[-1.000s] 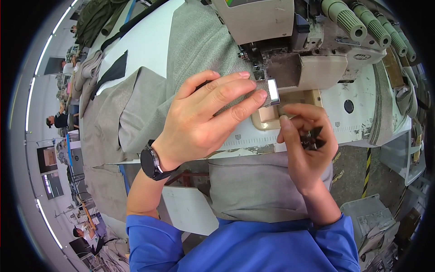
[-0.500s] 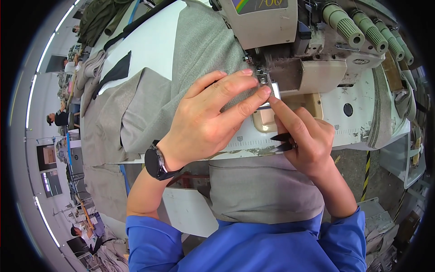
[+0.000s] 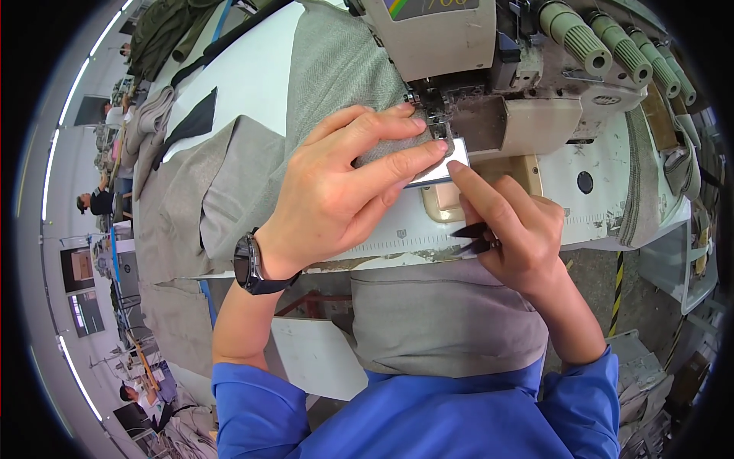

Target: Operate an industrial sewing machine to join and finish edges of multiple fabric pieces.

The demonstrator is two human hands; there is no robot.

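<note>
My left hand (image 3: pixel 332 183), with a dark watch (image 3: pixel 248 264) at its wrist, lies with fingers stretched out over grey woven fabric (image 3: pixel 329 69). Its fingertips press the cloth's edge by the presser foot (image 3: pixel 437 118) of an overlock sewing machine (image 3: pixel 443 42). Black thread snips (image 3: pixel 474 239) sit in the curled fingers of my right hand (image 3: pixel 524 233), blades pointing left. That hand's index finger extends to the shiny metal plate (image 3: pixel 436 174) in front of the foot. The fabric under my left palm is hidden.
Ribbed green thread-cone holders (image 3: pixel 573 38) rise at the upper right. Folded grey cloth (image 3: pixel 172 199) and a black fabric piece (image 3: pixel 195 122) lie on the white table left of my hand. More grey fabric (image 3: pixel 451 325) rests across my lap. Other people work far left.
My left hand has slid slightly left and away from my right index finger, exposing more of the metal plate. The fabric edge now shows at the foot. My right hand has barely moved.
</note>
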